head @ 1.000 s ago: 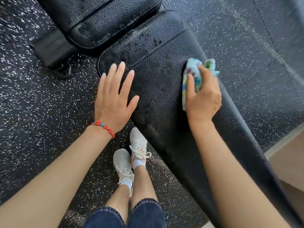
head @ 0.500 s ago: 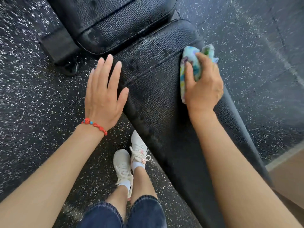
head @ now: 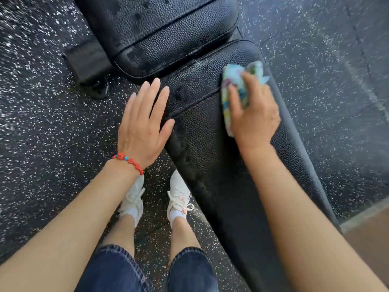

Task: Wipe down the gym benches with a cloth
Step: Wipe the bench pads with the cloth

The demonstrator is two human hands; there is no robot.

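Right hand (head: 254, 116) grips bunched multicolour cloth (head: 232, 85) on black pebbled bench (head: 206, 144); left hand (head: 143, 127) flat.

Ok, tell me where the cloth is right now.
In the head view the cloth sits right of centre, gripped by the right hand against the long bench pad, near the pad's far end, beside the shorter pad.

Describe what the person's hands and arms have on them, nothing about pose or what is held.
Both forearms are bare, with no sleeves showing. The left hand has a bracelet at the wrist: red beads with a small turquoise one among them. The right hand and its wrist carry nothing, no ring, watch or band visible. No gloves on either hand.
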